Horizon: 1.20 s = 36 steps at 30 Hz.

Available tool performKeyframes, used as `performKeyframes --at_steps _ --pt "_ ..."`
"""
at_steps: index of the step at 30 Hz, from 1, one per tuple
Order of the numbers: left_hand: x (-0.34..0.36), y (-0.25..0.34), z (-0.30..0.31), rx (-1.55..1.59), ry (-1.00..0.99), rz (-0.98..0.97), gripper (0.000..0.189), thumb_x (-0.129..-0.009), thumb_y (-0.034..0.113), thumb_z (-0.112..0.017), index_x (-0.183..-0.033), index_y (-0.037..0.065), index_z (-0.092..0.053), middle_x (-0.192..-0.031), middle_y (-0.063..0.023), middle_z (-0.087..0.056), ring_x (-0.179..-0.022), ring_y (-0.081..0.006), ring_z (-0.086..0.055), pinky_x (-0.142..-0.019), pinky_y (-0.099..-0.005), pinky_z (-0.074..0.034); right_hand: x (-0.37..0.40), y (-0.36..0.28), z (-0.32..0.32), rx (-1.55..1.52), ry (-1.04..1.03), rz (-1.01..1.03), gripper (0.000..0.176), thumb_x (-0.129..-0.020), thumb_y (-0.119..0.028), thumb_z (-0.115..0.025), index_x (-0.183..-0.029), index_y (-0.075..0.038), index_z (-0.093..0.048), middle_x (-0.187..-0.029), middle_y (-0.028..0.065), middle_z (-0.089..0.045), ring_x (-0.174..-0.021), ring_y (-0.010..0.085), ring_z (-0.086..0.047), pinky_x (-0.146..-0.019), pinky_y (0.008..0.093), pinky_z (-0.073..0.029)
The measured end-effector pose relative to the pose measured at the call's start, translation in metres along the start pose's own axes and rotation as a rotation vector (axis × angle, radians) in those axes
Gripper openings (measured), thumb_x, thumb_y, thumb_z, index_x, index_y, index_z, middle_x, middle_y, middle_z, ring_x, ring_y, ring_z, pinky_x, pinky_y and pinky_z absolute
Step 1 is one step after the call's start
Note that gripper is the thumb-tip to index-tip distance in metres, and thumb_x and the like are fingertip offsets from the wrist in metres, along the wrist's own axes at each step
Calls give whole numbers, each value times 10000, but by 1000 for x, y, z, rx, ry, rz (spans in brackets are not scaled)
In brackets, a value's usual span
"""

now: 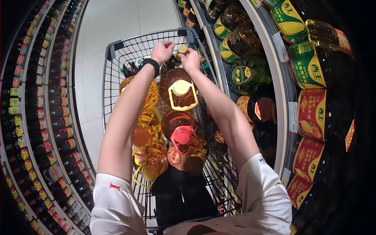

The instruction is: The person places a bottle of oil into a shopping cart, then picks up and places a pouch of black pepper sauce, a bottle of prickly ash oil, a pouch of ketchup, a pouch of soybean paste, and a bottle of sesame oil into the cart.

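At the far end of a wire shopping cart, my right hand grips the neck of a gold-capped bottle. Most of that bottle's body is hidden. My left hand, below a black wristband, is just left of it with fingers stretched out and nothing visibly held. Nearer me in the cart stand large oil jugs: one with a cream cap and handle, one with a red cap, and several golden ones partly behind my left forearm. Smaller bottles with green or pale caps stand at the far left corner.
Shelves of dark sauce bottles run along the left. On the right, shelves hold oil jugs with green labels and red labels, close beside the cart. Pale floor tiles show between the cart and the left shelves.
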<state>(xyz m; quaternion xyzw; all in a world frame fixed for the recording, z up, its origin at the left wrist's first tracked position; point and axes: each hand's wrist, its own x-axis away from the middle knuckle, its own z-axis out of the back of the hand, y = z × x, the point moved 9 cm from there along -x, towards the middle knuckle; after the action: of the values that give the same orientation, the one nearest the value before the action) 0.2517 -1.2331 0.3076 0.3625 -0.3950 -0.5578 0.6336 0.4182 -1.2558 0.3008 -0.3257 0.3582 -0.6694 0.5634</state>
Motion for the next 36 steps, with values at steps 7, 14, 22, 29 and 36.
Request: performKeyframes --at_steps 7,14,22,29,36 --pt "-15 -17 -40 -102 -146 -24 370 -931 293 -651 -1118 -22 -696 -981 -112 -739 -844 -167 -677 -779 -287 -520 -2 5 -5 128 -66 -33 357 -825 -113 -691 -1155 4 -624 -1042 225 -690 -1036 385 -646 -924 457 -503" --pt "-9 10 -36 -224 -112 -118 439 -902 295 -653 -1187 -38 -654 -1124 -212 -696 -1068 -305 -673 -943 -353 -501 -1 -5 -9 182 -17 92 531 -795 -34 -657 -1301 39 -514 -1170 263 -622 -1126 396 -594 -982 442 -473" --pt "-1 7 -46 -283 -287 -60 389 -908 276 -637 -1153 -24 -675 -1078 -202 -709 -1023 -288 -684 -911 -363 -516 6 -12 6 176 -34 34 491 -764 -63 -693 -1229 49 -580 -1078 261 -672 -1060 394 -641 -938 430 -504" --pt "8 5 -41 -297 -232 -114 331 -924 260 -599 -1075 -17 -700 -975 -213 -719 -963 -310 -696 -856 -388 -523 13 -18 -4 257 -107 56 354 -780 -118 -670 -1134 -95 -676 -1040 221 -694 -1023 395 -653 -913 462 -513" --pt "13 2 -38 -318 -223 -110 342 -921 253 -582 -1120 -9 -677 -1040 -219 -706 -997 -341 -683 -891 -390 -517 7 -15 -11 338 -221 58 391 -791 -172 -691 -1172 -89 -666 -1041 231 -694 -1023 401 -655 -913 465 -513"
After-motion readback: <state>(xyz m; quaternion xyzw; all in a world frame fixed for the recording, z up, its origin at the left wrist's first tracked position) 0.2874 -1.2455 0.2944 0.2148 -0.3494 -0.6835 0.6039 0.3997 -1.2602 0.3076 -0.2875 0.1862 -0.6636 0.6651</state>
